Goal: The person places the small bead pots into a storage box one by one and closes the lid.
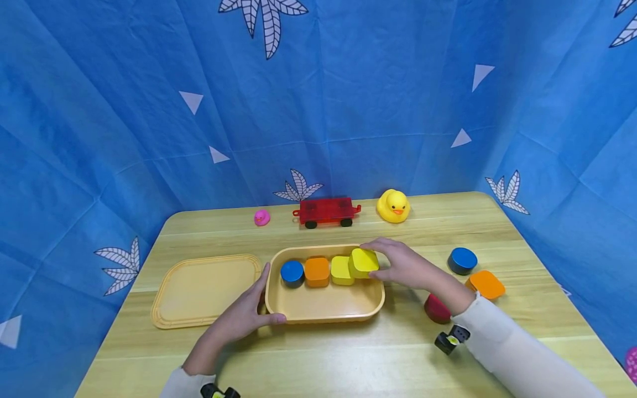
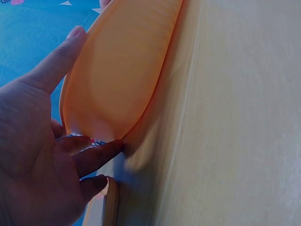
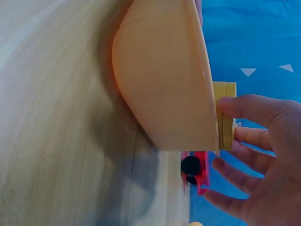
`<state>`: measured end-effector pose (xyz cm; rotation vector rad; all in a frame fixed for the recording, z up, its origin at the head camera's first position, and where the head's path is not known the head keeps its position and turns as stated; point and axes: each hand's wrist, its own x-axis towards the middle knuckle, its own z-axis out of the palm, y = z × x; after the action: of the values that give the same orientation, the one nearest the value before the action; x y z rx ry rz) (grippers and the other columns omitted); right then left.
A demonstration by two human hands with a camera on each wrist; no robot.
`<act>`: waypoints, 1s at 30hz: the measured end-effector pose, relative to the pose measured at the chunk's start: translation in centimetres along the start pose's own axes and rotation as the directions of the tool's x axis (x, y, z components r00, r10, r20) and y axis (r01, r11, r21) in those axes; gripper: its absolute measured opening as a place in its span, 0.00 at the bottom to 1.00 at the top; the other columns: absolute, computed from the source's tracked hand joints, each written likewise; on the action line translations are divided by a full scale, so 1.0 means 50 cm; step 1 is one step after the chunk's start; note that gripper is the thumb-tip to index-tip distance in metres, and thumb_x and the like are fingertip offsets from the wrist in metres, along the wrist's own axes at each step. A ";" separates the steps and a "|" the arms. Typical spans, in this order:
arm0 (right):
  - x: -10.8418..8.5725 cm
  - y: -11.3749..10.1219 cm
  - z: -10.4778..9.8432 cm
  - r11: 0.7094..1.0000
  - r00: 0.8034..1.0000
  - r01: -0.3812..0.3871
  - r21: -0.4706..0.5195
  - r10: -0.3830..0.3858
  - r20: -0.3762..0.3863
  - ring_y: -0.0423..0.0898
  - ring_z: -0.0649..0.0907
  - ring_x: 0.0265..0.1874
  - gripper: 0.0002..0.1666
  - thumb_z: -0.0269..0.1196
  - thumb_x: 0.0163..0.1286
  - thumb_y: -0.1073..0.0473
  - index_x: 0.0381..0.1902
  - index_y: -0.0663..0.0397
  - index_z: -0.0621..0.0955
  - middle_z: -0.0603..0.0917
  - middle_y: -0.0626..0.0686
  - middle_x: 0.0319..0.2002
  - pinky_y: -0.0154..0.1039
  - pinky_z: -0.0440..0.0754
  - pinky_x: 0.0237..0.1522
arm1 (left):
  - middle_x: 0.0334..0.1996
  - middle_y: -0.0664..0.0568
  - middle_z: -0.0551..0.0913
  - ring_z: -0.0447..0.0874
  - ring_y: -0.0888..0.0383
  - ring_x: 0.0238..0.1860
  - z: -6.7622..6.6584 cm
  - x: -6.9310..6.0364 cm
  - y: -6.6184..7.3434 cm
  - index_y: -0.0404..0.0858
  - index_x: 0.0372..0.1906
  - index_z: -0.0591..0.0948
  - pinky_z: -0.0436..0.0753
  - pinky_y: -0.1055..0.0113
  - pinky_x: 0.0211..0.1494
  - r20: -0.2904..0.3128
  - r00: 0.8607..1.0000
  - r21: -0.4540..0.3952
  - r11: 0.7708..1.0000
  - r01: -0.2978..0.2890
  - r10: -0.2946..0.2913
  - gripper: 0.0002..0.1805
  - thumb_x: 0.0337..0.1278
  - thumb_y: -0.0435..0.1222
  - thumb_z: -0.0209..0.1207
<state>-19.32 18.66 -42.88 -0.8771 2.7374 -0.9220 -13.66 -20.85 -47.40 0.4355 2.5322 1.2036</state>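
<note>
A peach-coloured plastic box (image 1: 325, 307) stands on the table. My left hand (image 1: 246, 312) grips its left end, the thumb at the front corner and the fingers along the end wall. Inside, along the far wall, are a blue round block (image 1: 292, 274), an orange square block (image 1: 317, 272) and a yellow square block (image 1: 342, 270). My right hand (image 1: 403, 264) pinches another yellow block (image 1: 364, 263) at the box's right end. In the right wrist view this held yellow block (image 3: 227, 115) sticks up above the rim.
A flat peach lid (image 1: 206, 290) lies left of the box. Right of it are a blue round block (image 1: 462, 261), an orange block (image 1: 486, 284) and a red block (image 1: 438, 309). Behind stand a pink duck (image 1: 261, 217), a red wagon (image 1: 326, 211) and a yellow duck (image 1: 393, 206).
</note>
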 end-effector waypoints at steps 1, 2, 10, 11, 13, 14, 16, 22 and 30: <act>0.000 0.002 0.001 1.000 1.000 0.003 0.003 -0.003 -0.003 0.62 0.75 0.68 0.38 0.73 0.65 0.58 0.71 0.59 0.75 0.78 0.60 0.67 0.61 0.73 0.69 | 0.83 0.40 0.48 0.66 0.45 0.74 0.000 0.000 0.000 0.43 0.84 0.36 0.59 0.47 0.80 -0.001 1.000 0.000 1.000 -0.002 0.002 0.69 0.54 0.49 0.76; -0.001 0.003 0.002 1.000 1.000 0.006 0.005 -0.006 -0.007 0.62 0.75 0.68 0.38 0.74 0.65 0.59 0.71 0.59 0.75 0.78 0.61 0.67 0.62 0.73 0.69 | 0.83 0.40 0.48 0.67 0.45 0.74 0.000 0.000 0.000 0.43 0.84 0.36 0.59 0.47 0.80 -0.001 1.000 0.001 1.000 -0.004 0.004 0.69 0.54 0.49 0.76; 0.001 0.006 0.010 1.000 1.000 0.019 0.020 -0.018 -0.021 0.62 0.76 0.68 0.38 0.74 0.65 0.59 0.72 0.59 0.74 0.78 0.61 0.67 0.61 0.72 0.70 | 0.83 0.41 0.48 0.65 0.45 0.75 0.001 0.000 -0.003 0.45 0.84 0.35 0.59 0.48 0.80 0.002 1.000 0.001 1.000 0.008 -0.008 0.69 0.54 0.50 0.75; 0.002 0.006 0.010 1.000 1.000 0.024 0.019 -0.024 -0.021 0.62 0.76 0.67 0.38 0.74 0.66 0.59 0.72 0.59 0.74 0.78 0.61 0.67 0.61 0.73 0.69 | 0.83 0.41 0.48 0.65 0.45 0.76 0.001 0.000 -0.004 0.46 0.84 0.35 0.59 0.48 0.80 0.003 1.000 -0.002 1.000 0.008 -0.008 0.69 0.54 0.50 0.75; 0.003 0.005 0.010 1.000 1.000 0.022 0.020 -0.022 -0.020 0.62 0.76 0.68 0.38 0.74 0.66 0.58 0.72 0.58 0.74 0.78 0.60 0.67 0.61 0.73 0.70 | 0.83 0.41 0.47 0.63 0.44 0.76 0.001 0.000 -0.005 0.46 0.84 0.35 0.58 0.48 0.80 0.004 1.000 -0.004 1.000 0.007 -0.007 0.69 0.55 0.51 0.75; 0.003 0.004 0.009 1.000 1.000 0.018 0.018 -0.018 -0.021 0.61 0.76 0.68 0.38 0.74 0.66 0.58 0.72 0.58 0.74 0.78 0.60 0.68 0.61 0.73 0.69 | 0.83 0.41 0.47 0.63 0.44 0.77 0.001 0.000 -0.005 0.46 0.84 0.35 0.58 0.47 0.80 0.004 1.000 -0.005 1.000 0.005 -0.005 0.69 0.55 0.51 0.75; 0.003 0.002 0.007 1.000 1.000 0.010 0.008 -0.010 -0.021 0.61 0.76 0.67 0.38 0.73 0.66 0.57 0.72 0.57 0.74 0.78 0.60 0.68 0.61 0.73 0.69 | 0.83 0.41 0.47 0.61 0.43 0.77 0.001 0.000 -0.006 0.46 0.84 0.35 0.57 0.47 0.80 0.005 1.000 -0.008 1.000 0.002 -0.002 0.68 0.55 0.50 0.75; 0.005 -0.007 0.004 1.000 1.000 0.007 -0.018 -0.007 -0.016 0.61 0.77 0.66 0.38 0.73 0.64 0.60 0.70 0.60 0.75 0.79 0.61 0.66 0.61 0.75 0.68 | 0.83 0.41 0.47 0.61 0.43 0.77 -0.001 -0.001 -0.005 0.45 0.84 0.35 0.57 0.48 0.80 0.005 1.000 -0.004 1.000 0.002 -0.002 0.69 0.54 0.50 0.75; 0.011 -0.015 0.014 0.998 1.000 0.010 -0.062 -0.011 -0.006 0.61 0.79 0.62 0.37 0.73 0.62 0.63 0.67 0.65 0.76 0.79 0.63 0.63 0.59 0.79 0.64 | 0.83 0.40 0.46 0.59 0.42 0.79 -0.001 0.001 -0.001 0.42 0.84 0.36 0.57 0.47 0.80 0.010 1.000 0.002 1.000 0.012 -0.012 0.68 0.56 0.50 0.74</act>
<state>-19.20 17.51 -42.98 -0.9015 2.7831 -0.8466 -13.72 -20.91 -47.41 0.4245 2.5245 1.1917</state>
